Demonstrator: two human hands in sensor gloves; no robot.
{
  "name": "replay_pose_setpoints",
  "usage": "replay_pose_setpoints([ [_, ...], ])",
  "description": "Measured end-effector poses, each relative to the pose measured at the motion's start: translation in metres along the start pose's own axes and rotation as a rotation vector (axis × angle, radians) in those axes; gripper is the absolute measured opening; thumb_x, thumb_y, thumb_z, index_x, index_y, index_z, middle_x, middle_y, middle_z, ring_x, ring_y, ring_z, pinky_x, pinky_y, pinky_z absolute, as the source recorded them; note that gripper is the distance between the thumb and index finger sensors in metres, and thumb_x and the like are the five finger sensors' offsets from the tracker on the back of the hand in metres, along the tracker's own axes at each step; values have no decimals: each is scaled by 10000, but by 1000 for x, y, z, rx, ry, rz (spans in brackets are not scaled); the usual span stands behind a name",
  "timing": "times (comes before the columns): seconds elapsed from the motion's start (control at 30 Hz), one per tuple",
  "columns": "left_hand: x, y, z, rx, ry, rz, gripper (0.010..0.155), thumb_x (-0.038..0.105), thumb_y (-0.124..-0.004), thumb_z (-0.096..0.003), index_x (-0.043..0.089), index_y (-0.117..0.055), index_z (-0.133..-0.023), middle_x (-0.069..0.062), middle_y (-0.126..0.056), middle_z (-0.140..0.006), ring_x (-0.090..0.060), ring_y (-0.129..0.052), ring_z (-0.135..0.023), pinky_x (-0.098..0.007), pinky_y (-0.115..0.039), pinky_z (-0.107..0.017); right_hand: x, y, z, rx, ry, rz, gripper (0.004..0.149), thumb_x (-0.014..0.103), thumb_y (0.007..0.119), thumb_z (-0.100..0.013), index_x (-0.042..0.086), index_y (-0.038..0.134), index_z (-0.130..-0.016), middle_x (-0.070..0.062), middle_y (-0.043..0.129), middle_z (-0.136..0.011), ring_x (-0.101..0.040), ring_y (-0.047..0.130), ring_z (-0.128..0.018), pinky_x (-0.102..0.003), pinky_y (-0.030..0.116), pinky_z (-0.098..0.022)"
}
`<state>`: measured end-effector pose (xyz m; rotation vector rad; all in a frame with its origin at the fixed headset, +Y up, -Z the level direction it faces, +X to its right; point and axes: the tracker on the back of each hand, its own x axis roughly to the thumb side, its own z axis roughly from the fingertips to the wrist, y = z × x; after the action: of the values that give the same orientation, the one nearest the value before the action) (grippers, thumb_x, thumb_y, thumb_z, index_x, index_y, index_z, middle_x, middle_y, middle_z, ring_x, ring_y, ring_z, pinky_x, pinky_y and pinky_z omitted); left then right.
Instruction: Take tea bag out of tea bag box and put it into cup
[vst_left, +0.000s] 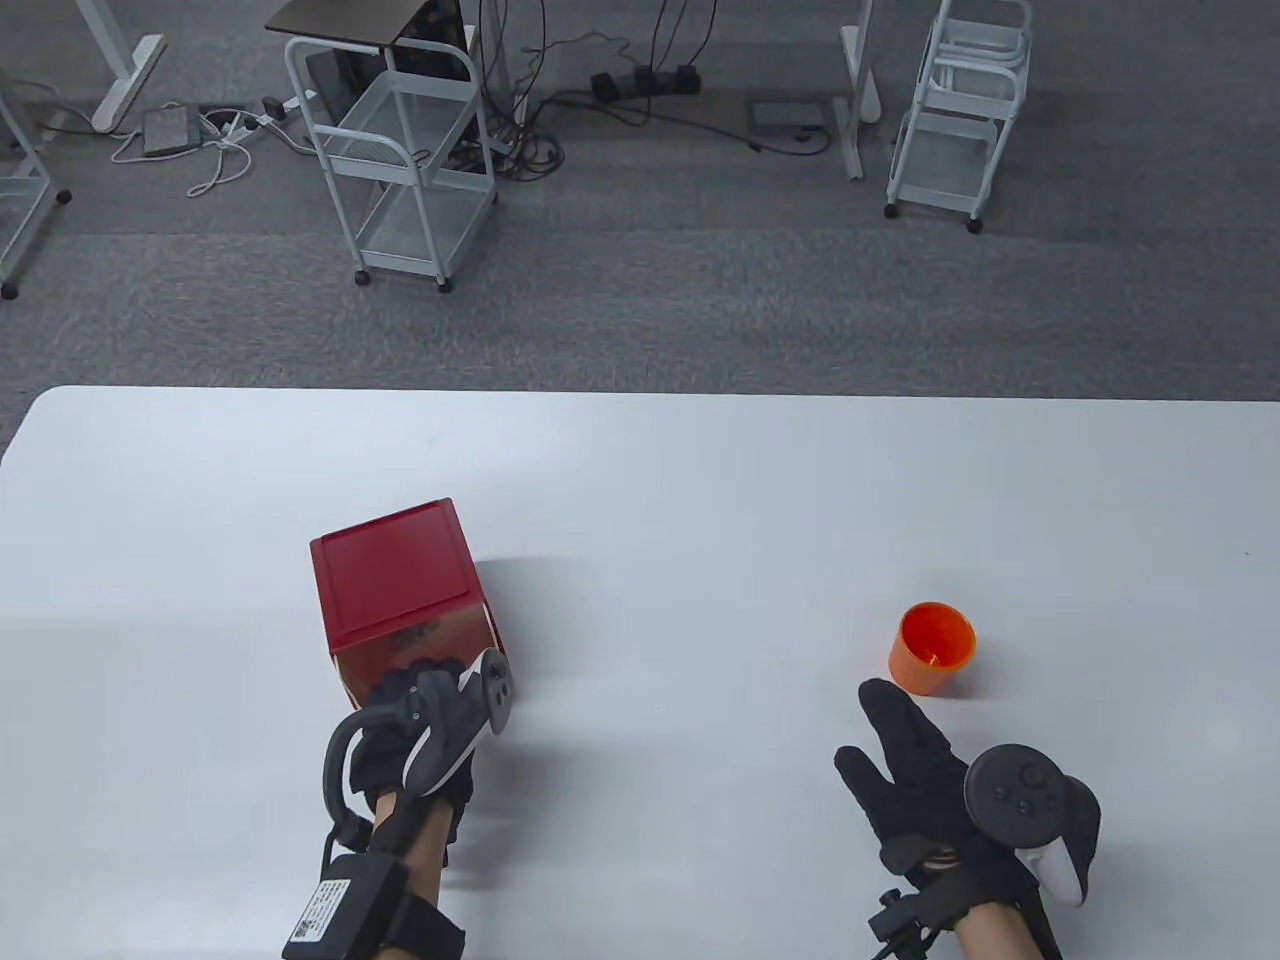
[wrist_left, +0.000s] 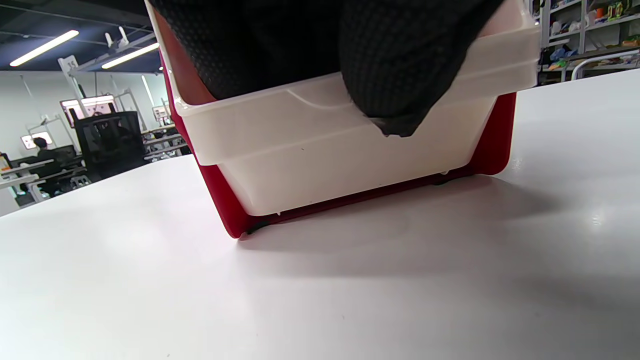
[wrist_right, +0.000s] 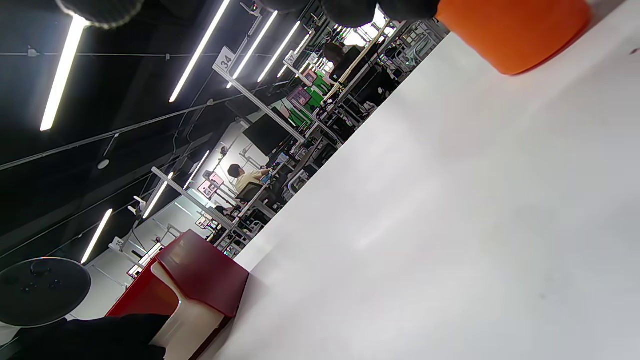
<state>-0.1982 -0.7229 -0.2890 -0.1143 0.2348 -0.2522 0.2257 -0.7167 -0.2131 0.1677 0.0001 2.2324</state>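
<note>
The red tea bag box stands on the left half of the table, its white drawer facing me. My left hand reaches into the drawer's top opening, fingers curled over its rim; what they touch inside is hidden. The box also shows in the right wrist view. The orange cup stands upright on the right, seen too in the right wrist view. My right hand lies open just in front of the cup, fingers spread, holding nothing. No tea bag is visible.
The white table carries only the box and the cup. Beyond its far edge the floor holds wire carts and cables.
</note>
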Motion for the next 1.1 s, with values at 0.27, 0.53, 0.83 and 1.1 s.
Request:
replay_pose_setpoints([
  [0.27,-1,0,7,13,-41,1,476,362,-821,-434,404,-795,-908,95,-910,-979,-164,-943,-879,-315,-807,-704,0,0,0,4,0,5,796,638,641,-472,132,418,-1044,-247,433,-1110,-562,463,-970,-689,347,-692],
  [0.53,-2,0,14,9,-73,2,476,358,-825,-428,391,-804,-903,82,-918,-968,-175,-957,-858,-322,-819,-685,0,0,0,3,-7,4,795,637,641,-473,130,420,-1044,-244,434,-1110,-564,457,-973,-688,349,-692],
  [0.83,-2,0,22,4,-86,16,474,353,-829,-424,388,-814,-896,81,-927,-960,-176,-962,-853,-322,-824,-680,0,1,0,7,-4,5,794,637,640,-473,131,419,-1044,-245,436,-1109,-561,466,-970,-688,350,-692],
  [1.1,-3,-1,29,6,-96,33,470,352,-830,-422,388,-824,-891,81,-930,-960,-176,-966,-851,-324,-829,-674,0,2,1,10,2,8,793,635,641,-473,132,420,-1044,-246,437,-1109,-561,461,-973,-688,350,-692],
])
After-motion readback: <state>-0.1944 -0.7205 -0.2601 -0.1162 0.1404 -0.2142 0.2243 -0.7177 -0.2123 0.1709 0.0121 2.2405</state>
